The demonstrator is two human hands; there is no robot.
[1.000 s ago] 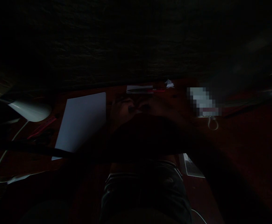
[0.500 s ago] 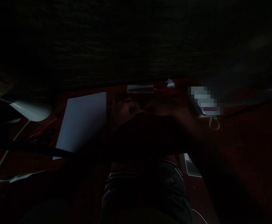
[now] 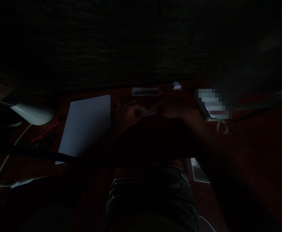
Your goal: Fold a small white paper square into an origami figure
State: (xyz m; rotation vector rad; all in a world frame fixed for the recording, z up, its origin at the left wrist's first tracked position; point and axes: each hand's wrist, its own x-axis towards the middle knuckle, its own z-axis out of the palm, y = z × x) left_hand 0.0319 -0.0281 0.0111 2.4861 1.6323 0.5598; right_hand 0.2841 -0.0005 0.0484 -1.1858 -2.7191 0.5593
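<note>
The scene is very dark. My left hand (image 3: 127,113) rests on the reddish table (image 3: 252,135) just right of a white sheet of paper (image 3: 85,125), fingers curled near a small pale scrap (image 3: 148,112). My right hand (image 3: 172,109) lies close beside it, touching the same scrap. The fingers of both hands are too dim to read. My dark sleeves and lap hide the table's near middle.
A white lamp shade (image 3: 32,114) and its cord (image 3: 3,167) sit at the left, with a red tool (image 3: 46,129) beside them. A paper strip with a pen (image 3: 146,91) lies behind the hands. A blurred white object (image 3: 211,104) is at the right.
My right hand has shifted a little to the right and away from the left hand. The left hand has stayed in place.
</note>
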